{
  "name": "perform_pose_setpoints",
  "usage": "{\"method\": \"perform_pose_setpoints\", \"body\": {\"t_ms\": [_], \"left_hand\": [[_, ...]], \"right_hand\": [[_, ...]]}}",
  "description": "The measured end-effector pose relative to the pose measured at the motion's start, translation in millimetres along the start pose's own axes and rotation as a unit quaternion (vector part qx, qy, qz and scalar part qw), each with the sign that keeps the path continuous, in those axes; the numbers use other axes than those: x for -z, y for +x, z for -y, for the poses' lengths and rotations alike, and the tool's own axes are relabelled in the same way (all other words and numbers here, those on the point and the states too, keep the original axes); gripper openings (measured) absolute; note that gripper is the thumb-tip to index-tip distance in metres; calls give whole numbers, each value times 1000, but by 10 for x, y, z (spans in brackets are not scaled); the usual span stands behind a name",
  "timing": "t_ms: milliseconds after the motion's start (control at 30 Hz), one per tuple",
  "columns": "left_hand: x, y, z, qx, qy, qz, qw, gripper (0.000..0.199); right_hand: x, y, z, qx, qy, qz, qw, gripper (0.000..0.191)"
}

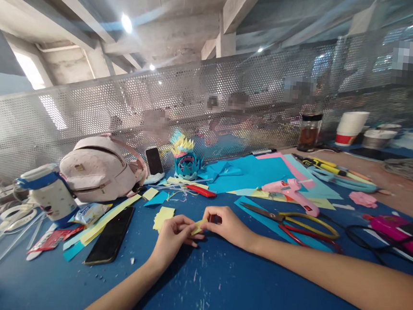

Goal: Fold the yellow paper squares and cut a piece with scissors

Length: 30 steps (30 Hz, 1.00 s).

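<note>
Between my two hands is a small piece of yellow paper, pinched from both sides above the blue table. My left hand grips its left end with thumb and fingers. The fingertips of my right hand close on its other end. Just left of my left hand lies a small stack of yellow paper pieces. Scissors with yellow and red handles rest on blue paper to the right of my right hand. Beyond the hands stands a folded-paper figure in blue with yellow points on top.
A black phone, a pink backpack and a cup-like bottle are on the left. A red cutter lies ahead. At right are a pink glue gun, blue paper sheets and a magenta tool with a black cord.
</note>
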<state>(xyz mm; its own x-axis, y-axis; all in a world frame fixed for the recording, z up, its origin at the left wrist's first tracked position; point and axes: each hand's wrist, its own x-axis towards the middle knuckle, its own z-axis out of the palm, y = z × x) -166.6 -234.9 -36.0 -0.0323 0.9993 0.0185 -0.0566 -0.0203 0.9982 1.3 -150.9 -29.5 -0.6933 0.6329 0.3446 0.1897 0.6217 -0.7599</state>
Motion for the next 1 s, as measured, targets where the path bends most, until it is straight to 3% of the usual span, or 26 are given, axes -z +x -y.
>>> {"method": "perform_pose_setpoints", "body": {"t_ms": [367,800,1000], "left_hand": [[-9,-19,-7,-3,35,-19,999,35],[-76,-122,-59,-76,131,-41,988,26],[-70,-126,-58,-98,144,-45,984,24]], "right_hand": [[-6,-9,14,8,-11,-18,1000,29],[-38,-34,62,25,-56,7,998,23],[-54,-30,27,2,-6,7,1000,29]]}}
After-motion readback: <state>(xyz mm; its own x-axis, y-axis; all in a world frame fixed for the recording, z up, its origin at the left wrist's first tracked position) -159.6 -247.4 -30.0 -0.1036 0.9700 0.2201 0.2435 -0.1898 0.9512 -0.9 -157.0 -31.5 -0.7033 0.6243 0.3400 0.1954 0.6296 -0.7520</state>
